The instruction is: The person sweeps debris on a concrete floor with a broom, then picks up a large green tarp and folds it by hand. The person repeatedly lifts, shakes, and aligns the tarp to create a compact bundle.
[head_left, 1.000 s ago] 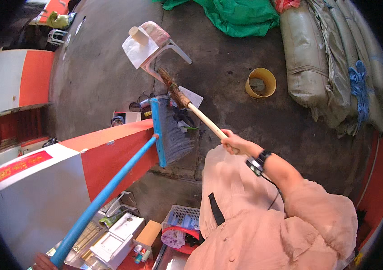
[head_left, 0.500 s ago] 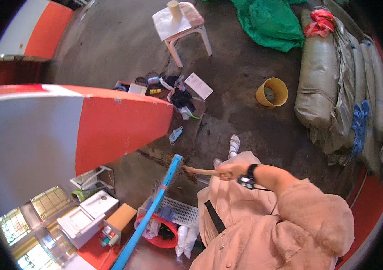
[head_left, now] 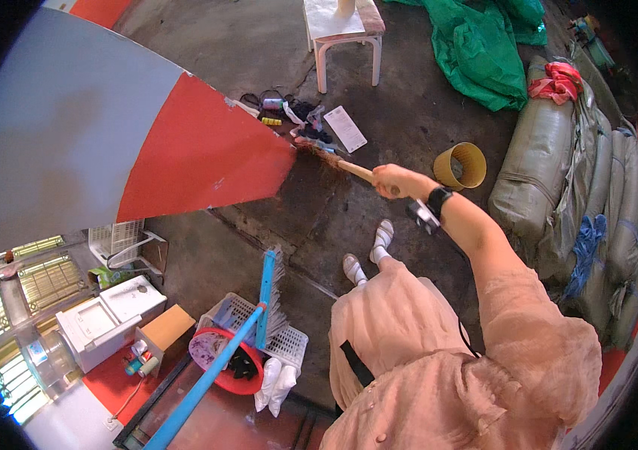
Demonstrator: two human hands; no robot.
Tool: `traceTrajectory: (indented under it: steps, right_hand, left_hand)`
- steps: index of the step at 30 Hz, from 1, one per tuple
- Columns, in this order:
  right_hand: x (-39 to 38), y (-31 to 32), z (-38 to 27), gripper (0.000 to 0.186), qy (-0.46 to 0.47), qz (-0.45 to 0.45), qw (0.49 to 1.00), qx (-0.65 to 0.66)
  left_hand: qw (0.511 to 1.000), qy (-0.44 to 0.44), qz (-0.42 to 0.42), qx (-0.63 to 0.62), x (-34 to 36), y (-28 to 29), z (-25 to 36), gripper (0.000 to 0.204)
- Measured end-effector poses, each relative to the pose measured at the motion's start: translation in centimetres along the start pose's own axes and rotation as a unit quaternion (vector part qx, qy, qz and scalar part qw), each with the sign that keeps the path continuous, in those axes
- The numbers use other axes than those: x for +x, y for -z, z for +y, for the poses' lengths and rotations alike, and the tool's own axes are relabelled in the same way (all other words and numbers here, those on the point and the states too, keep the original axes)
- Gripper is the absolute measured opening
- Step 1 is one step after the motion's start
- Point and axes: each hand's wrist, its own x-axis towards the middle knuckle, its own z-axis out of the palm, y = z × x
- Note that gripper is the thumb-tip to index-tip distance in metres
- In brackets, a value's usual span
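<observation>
My right hand, with a dark strap at the wrist, is closed round the pale wooden handle of a hand brush. Its brown bristles are at the near edge of a litter pile on the dark floor, close to the corner of a red and grey wall. Black cloth, plastic scraps and a yellow spool lie in that pile. A white printed card rests beside it. My left hand is out of view.
A yellow bucket stands right of my hand. Wrapped rolls and a green sheet lie beyond. A white stool is at the far side. Lower left are a blue broom, a red basin and white boxes.
My right hand has moved the brush away from me, to the pile. The blue face mask has gone from its earlier spot. My view has shifted, and the broom appears farther left.
</observation>
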Motion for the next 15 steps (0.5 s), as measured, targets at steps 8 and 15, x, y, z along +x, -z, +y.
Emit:
traceTrajectory:
  steps: [8,15]
  right_hand:
    - [-10.8,-6.0,6.1,0.025,-0.015,0.103,0.984,-0.141]
    - [1.7,3.6,6.5,0.015,0.092,-0.021,0.994,-0.055]
  left_hand:
    - [0.999,-0.005,0.005,-0.033,1.8,-2.4,-2.6,0.017]
    - [0.98,0.061,-0.14,-0.128,6.2,-6.5,-7.9,0.016]
